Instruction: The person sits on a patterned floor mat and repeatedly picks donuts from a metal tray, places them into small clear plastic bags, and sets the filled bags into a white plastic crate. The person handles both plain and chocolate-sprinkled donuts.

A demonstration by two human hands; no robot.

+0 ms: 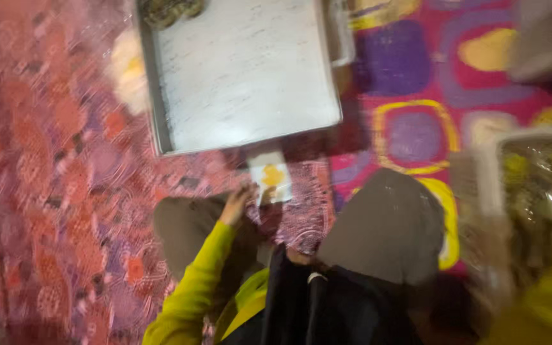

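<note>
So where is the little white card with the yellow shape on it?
In the head view, the white card lies on the patterned carpet just below the big metal tray, near the middle. The left hand, in a yellow-green sleeve, reaches up to its left edge.

Your left hand (237, 203) touches a small white rectangular packet (271, 179) with a yellow blotch at its middle. It lies on the patterned carpet (52, 191), just below the grey tray (244, 70); blur hides finer detail.

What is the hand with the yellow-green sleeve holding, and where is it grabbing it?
The left hand touches a small white packet with a yellow middle at its lower left corner. The blur hides whether it truly grips.
</note>
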